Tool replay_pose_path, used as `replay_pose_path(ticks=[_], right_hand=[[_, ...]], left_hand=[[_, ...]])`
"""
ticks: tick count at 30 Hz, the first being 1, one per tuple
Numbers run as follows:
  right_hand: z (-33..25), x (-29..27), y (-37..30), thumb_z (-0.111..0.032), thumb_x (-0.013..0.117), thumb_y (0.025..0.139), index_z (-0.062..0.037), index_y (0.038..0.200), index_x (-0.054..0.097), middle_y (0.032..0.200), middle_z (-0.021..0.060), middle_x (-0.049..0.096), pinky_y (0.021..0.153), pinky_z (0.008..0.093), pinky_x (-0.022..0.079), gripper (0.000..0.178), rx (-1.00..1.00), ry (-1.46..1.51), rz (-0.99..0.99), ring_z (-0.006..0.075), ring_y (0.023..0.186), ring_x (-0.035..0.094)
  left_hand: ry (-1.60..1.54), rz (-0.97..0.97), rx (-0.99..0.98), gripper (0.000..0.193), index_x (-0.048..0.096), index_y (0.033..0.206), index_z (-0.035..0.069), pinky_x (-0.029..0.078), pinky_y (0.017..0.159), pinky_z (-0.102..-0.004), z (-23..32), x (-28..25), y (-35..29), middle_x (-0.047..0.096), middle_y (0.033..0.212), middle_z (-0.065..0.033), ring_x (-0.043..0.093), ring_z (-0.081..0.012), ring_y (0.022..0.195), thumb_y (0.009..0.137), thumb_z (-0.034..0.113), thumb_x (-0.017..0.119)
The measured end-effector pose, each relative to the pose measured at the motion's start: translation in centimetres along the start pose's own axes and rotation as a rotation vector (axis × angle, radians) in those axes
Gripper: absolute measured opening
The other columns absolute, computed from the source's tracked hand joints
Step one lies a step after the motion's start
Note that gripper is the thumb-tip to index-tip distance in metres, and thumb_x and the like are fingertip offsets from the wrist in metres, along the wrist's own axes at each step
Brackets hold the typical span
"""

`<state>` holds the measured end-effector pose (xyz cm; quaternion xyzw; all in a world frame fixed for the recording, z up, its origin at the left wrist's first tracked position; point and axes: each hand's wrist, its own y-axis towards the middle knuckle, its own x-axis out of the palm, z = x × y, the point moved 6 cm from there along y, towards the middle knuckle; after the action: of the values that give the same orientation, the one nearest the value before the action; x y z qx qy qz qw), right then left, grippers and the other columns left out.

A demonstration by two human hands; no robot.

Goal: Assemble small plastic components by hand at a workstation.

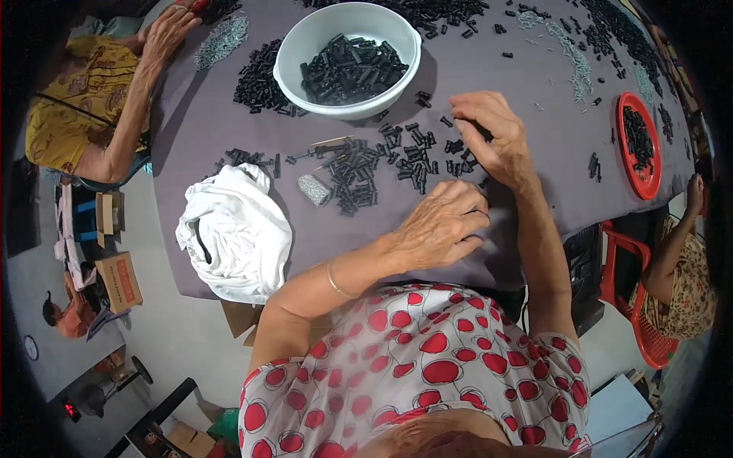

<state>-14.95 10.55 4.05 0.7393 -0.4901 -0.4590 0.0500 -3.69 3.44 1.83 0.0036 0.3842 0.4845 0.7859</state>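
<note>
My left hand (445, 223) is closed near the table's front edge, its fingers curled and thumb tucked in. Whatever it may hold is hidden. Farther right, my right hand (498, 141) reaches over the table with its thumb apart from its bent fingers. Under and beside those fingers lie a few small black plastic parts (456, 156). Left of them spreads a loose pile of black ribbed plastic pieces (355, 168). A grey speckled stone (314, 190) rests against that pile's left side, and a thin wooden stick (331, 140) lies behind it.
A white basin (284, 80) of black parts stands beyond the pile. A crumpled white cloth (237, 237) lies at left. At right is a red tray (641, 188) with black parts. Small grey pieces (222, 43) lie in heaps. Other people sit at the left and right sides.
</note>
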Motion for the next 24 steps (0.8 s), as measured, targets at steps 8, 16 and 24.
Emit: replay_pose_path(ticks=[8, 16, 24], right_hand=[[0.7, 1.0, 1.2, -0.003, 0.058, 0.078, -0.0028, 0.099, 0.062, 0.11, 0.0129, 0.06, 0.085, 0.0384, 0.045, 0.021, 0.003, -0.027, -0.044, 0.031, 0.101, 0.054], [-0.8, 4.0, 0.8, -0.006, 0.062, 0.076, -0.0017, 0.1, 0.059, 0.116, 0.0136, 0.056, 0.087, 0.0401, 0.042, 0.024, -0.092, -0.086, -0.255, 0.0318, 0.103, 0.053], [-0.5, 1.1, 0.0, -0.002, 0.061, 0.076, -0.0014, 0.102, 0.061, 0.113, 0.0131, 0.058, 0.086, 0.0401, 0.043, 0.026, -0.036, -0.056, -0.252, 0.0315, 0.102, 0.054]], left_hand=[[-0.008, 0.018, 0.028, 0.025, 0.061, 0.089, 0.005, 0.038, 0.086, -0.0382, 0.0, -0.2, 0.3, 0.054, 0.102, -0.0062, 0.048, -0.0263, 0.103, 0.068, 0.016, 0.071], [-0.006, -0.003, 0.013, 0.024, 0.061, 0.09, 0.005, 0.039, 0.085, -0.0391, -0.2, -0.1, -0.1, 0.055, 0.102, -0.0072, 0.05, -0.0283, 0.101, 0.07, 0.016, 0.068], [0.002, -0.006, -0.002, 0.022, 0.062, 0.089, 0.005, 0.039, 0.084, -0.0381, 0.1, -0.1, -0.1, 0.055, 0.1, -0.0054, 0.051, -0.0255, 0.101, 0.07, 0.014, 0.067]])
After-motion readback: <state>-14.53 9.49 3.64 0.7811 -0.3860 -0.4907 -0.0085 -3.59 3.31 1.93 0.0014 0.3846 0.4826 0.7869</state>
